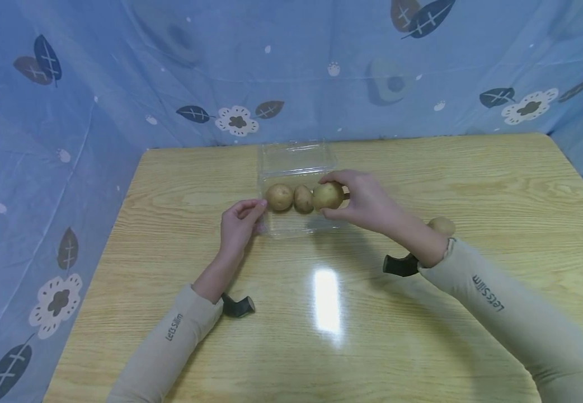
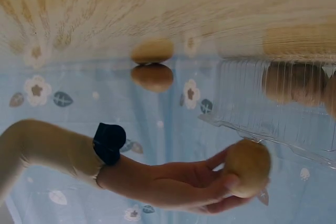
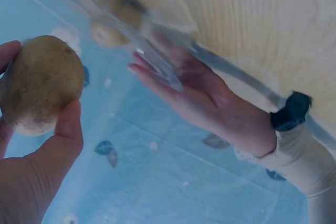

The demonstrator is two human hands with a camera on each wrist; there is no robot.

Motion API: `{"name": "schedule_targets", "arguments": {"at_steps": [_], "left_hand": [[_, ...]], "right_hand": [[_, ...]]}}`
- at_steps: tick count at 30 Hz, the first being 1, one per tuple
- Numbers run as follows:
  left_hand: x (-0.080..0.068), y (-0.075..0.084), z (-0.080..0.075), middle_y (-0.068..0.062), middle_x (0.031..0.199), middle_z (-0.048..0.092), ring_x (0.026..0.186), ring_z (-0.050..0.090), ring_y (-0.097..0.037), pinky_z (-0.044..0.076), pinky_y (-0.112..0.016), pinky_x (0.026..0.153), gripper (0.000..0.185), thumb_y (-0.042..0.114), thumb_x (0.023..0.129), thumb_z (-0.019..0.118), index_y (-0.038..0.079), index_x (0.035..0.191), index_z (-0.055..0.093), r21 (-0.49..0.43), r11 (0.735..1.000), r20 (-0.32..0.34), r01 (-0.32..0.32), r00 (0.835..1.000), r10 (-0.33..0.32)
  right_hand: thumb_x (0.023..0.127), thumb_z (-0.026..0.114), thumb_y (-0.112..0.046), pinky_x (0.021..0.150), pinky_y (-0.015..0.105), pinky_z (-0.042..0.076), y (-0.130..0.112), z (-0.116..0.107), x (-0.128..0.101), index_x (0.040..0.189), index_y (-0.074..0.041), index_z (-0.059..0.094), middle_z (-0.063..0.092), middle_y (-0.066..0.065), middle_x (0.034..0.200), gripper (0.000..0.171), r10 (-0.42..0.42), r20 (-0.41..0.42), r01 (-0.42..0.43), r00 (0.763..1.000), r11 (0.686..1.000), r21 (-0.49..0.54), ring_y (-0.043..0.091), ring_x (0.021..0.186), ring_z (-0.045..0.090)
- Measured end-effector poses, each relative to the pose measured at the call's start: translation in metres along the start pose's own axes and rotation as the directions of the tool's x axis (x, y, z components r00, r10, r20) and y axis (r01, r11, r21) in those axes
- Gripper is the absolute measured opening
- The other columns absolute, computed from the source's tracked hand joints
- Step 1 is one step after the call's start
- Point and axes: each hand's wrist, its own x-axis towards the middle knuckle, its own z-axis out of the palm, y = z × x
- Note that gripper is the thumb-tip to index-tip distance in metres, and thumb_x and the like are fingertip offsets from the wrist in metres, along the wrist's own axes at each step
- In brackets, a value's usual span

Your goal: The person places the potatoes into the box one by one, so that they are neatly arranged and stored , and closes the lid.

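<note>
A potato (image 1: 328, 196) sits pinched between the thumb and curled fingers of the right hand (image 1: 367, 202), held just over the right end of a clear plastic clamshell box (image 1: 296, 162). Two more potatoes (image 1: 279, 197) (image 1: 303, 198) lie in a row inside the box, right beside the held one. The left hand (image 1: 238, 225) rests straight-fingered against the box's left edge, gripping nothing. Another potato (image 1: 441, 225) lies on the wooden counter (image 1: 498, 184) behind the right wrist. Blue flowered cloth (image 1: 120, 73) hangs all around.

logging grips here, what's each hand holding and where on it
The right hand pinches a potato by its sides. The left hand holds nothing; its straight fingers touch the clear container at its left edge.
</note>
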Motion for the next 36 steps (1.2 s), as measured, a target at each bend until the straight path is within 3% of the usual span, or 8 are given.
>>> {"name": "schedule_targets", "arguments": {"at_steps": [5, 11, 14, 18, 30, 36], "left_hand": [[0.001, -0.001, 0.0, 0.002, 0.086, 0.067, 0.075, 0.06, -0.009, 0.052, -0.017, 0.056, 0.033, 0.036, 0.08, 0.069, 0.01, 0.099, 0.064, -0.022, 1.0, 0.005, 0.003, 1.0, -0.003], [0.002, 0.0, 0.0, -0.008, 0.096, 0.067, 0.078, 0.06, -0.01, 0.053, -0.017, 0.057, 0.035, 0.035, 0.08, 0.068, 0.008, 0.102, 0.064, -0.019, 1.0, 0.016, 0.0, 1.0, 0.0], [0.002, 0.0, -0.001, -0.006, 0.095, 0.067, 0.076, 0.06, -0.007, 0.053, -0.016, 0.057, 0.037, 0.036, 0.08, 0.068, 0.007, 0.103, 0.063, -0.009, 1.0, 0.02, 0.0, 1.0, 0.0], [0.002, 0.0, -0.002, 0.0, 0.09, 0.067, 0.074, 0.06, -0.006, 0.053, -0.016, 0.057, 0.039, 0.037, 0.079, 0.068, 0.007, 0.104, 0.063, -0.013, 1.0, 0.023, 0.008, 1.0, -0.008], [0.003, -0.002, -0.003, -0.003, 0.092, 0.066, 0.071, 0.059, -0.006, 0.053, -0.017, 0.056, 0.039, 0.039, 0.079, 0.068, 0.008, 0.104, 0.063, 0.003, 1.0, 0.015, 0.001, 1.0, -0.001], [0.003, -0.002, -0.002, 0.003, 0.085, 0.066, 0.071, 0.059, -0.006, 0.053, -0.016, 0.056, 0.037, 0.036, 0.079, 0.069, 0.009, 0.102, 0.063, -0.011, 1.0, 0.012, -0.003, 1.0, 0.003]], "right_hand": [[0.07, 0.076, -0.016, 0.078, 0.033, 0.054, -0.007, 0.023, 0.016, 0.116, -0.002, 0.054, 0.062, 0.01, 0.109, 0.053, -0.045, 0.001, 0.045, 0.999, 0.998, 0.031, 0.023, 0.098, 0.06], [0.069, 0.077, -0.019, 0.074, 0.031, 0.054, -0.013, 0.047, 0.031, 0.109, -0.003, 0.058, 0.063, 0.009, 0.104, 0.048, -0.05, 0.023, 0.049, 0.998, 0.998, 0.029, 0.021, 0.092, 0.059], [0.069, 0.077, -0.019, 0.076, 0.03, 0.053, -0.015, 0.054, 0.035, 0.108, -0.004, 0.058, 0.063, 0.008, 0.104, 0.046, -0.027, 0.048, 0.025, 0.998, 0.999, 0.03, 0.021, 0.093, 0.059], [0.068, 0.077, -0.018, 0.077, 0.031, 0.053, -0.015, 0.062, 0.039, 0.107, -0.004, 0.058, 0.063, 0.009, 0.103, 0.045, -0.005, 0.067, 0.002, 0.998, 0.999, 0.05, 0.022, 0.093, 0.058], [0.069, 0.078, -0.024, 0.08, 0.037, 0.047, -0.016, 0.076, 0.047, 0.104, -0.008, 0.058, 0.064, 0.01, 0.103, 0.044, 0.099, 0.124, -0.102, 0.987, 0.995, 0.011, 0.024, 0.094, 0.056], [0.07, 0.077, -0.025, 0.079, 0.034, 0.045, -0.014, 0.078, 0.05, 0.102, -0.005, 0.057, 0.062, 0.01, 0.1, 0.043, 0.1, 0.148, -0.105, 0.984, 0.994, 0.026, 0.023, 0.092, 0.052]]}}
